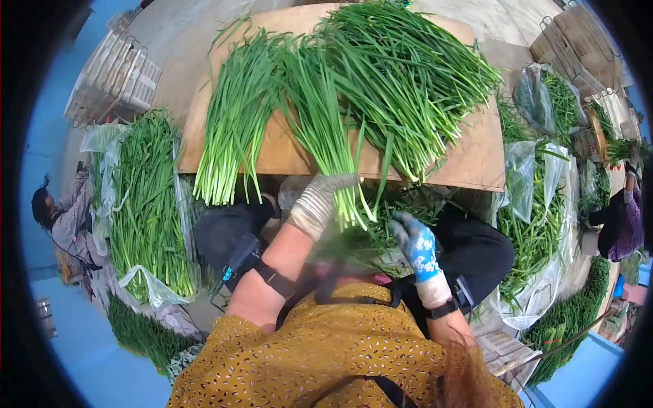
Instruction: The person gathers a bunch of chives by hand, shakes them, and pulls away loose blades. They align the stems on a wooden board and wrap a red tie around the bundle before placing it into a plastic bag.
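From the head camera, the left hand (320, 204) wears a grey glove. It is closed tight around a bunch of green stalks (321, 115), near the pale bottom ends. The bunch lies up across the near edge of a wooden board (469, 163), and its tips point far away.

The right hand (415, 246) wears a blue glove and is just to the right of the stalk ends. Its fingers are bent, but the spot under it is dark and blurry, so I cannot tell if it holds anything.

On the board, a long pile (235, 122) lies to the left of the bunch, and a big pile (408, 68) spreads out to the right.

A plastic bag (146, 204) full of greens is on the left. More bags (537, 224) are on the right, partly cut off by the round dark edge. Far to the left sits a person (61, 217), small and hard to see. Another person (622, 228) is at the right edge, mostly hidden.
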Demonstrator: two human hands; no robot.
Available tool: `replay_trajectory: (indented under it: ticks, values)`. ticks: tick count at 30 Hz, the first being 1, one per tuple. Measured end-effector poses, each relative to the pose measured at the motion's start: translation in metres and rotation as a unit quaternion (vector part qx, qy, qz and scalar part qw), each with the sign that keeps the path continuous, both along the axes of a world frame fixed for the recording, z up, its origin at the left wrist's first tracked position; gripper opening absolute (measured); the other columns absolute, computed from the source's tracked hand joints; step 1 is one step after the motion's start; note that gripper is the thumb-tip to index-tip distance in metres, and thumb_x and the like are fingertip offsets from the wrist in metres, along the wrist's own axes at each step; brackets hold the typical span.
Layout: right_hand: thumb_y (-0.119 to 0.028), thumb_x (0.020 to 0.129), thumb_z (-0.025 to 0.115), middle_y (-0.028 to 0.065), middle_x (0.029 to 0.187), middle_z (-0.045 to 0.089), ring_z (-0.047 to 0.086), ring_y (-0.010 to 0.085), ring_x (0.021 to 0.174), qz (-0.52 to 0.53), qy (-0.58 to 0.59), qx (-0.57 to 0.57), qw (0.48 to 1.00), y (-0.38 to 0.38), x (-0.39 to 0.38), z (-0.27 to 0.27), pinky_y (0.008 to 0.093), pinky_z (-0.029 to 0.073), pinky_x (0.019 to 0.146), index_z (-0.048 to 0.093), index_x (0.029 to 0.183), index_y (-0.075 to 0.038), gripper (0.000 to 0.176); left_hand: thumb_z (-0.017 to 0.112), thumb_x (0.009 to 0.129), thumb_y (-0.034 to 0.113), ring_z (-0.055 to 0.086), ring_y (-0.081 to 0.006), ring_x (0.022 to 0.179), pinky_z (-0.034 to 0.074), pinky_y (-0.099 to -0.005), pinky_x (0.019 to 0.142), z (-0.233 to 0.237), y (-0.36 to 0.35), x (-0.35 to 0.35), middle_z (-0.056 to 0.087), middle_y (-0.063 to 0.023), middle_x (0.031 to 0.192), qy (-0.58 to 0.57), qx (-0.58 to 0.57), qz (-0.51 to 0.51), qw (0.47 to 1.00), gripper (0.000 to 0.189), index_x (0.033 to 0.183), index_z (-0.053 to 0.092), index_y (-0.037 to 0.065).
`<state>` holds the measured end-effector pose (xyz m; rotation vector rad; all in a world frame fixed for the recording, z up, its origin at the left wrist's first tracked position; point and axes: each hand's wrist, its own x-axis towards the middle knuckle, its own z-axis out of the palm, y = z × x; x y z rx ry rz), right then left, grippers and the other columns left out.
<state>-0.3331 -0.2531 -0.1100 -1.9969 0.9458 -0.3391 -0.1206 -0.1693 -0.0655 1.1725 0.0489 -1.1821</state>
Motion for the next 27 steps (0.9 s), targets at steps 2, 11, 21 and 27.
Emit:
replay_trajectory:
  ticks: [2, 11, 21, 27]
  values:
    - [-0.031, 0.081, 0.068, 0.0187, 0.091, 0.066, 0.065, 0.0345, 0.084, -0.047, -0.010, 0.076, 0.996, -0.003, 0.024, 0.014, 0.0377, 0.051, 0.070, 0.062, 0.108, -0.006, 0.037, 0.075, 0.073, 0.014, 0.064, -0.0198, 0.072, 0.054, -0.0320, 0.067, -0.009, 0.001, -0.007, 0.066, -0.0078, 0.085, 0.042, -0.009, -0.014, 0.999, 0.028, 0.095, 0.063, 0.001]
    - [-0.021, 0.085, 0.060, 0.0149, 0.078, 0.067, 0.065, 0.0241, 0.072, 0.036, -0.008, 0.141, 0.989, 0.016, 0.067, -0.056, 0.0356, 0.049, 0.061, 0.066, 0.090, -0.002, 0.021, 0.070, 0.078, 0.014, 0.066, -0.0232, 0.083, 0.054, -0.0438, 0.083, 0.028, 0.019, 0.002, 0.065, -0.0106, 0.085, 0.142, -0.104, -0.006, 0.984, 0.038, 0.111, 0.057, -0.001]
    - [-0.015, 0.076, 0.068, 0.0146, 0.085, 0.067, 0.065, 0.0313, 0.079, 0.031, -0.010, -0.215, 0.976, -0.019, 0.031, 0.034, 0.0388, 0.051, 0.071, 0.069, 0.091, -0.006, 0.017, 0.068, 0.080, 0.018, 0.068, -0.0286, 0.085, 0.057, -0.0362, 0.070, 0.029, 0.024, 0.027, 0.066, -0.0110, 0.089, 0.066, -0.103, 0.053, 0.991, 0.042, 0.117, 0.056, 0.002]
    - [-0.015, 0.072, 0.074, 0.0136, 0.086, 0.067, 0.064, 0.0305, 0.080, -0.018, 0.028, -0.279, 0.960, -0.066, 0.057, 0.001, 0.0361, 0.051, 0.072, 0.067, 0.094, -0.003, 0.026, 0.071, 0.077, 0.007, 0.066, -0.0202, 0.071, 0.055, -0.0313, 0.067, -0.030, -0.008, 0.000, 0.066, -0.0081, 0.082, 0.093, -0.077, 0.000, 0.993, 0.021, 0.095, 0.063, 0.001]
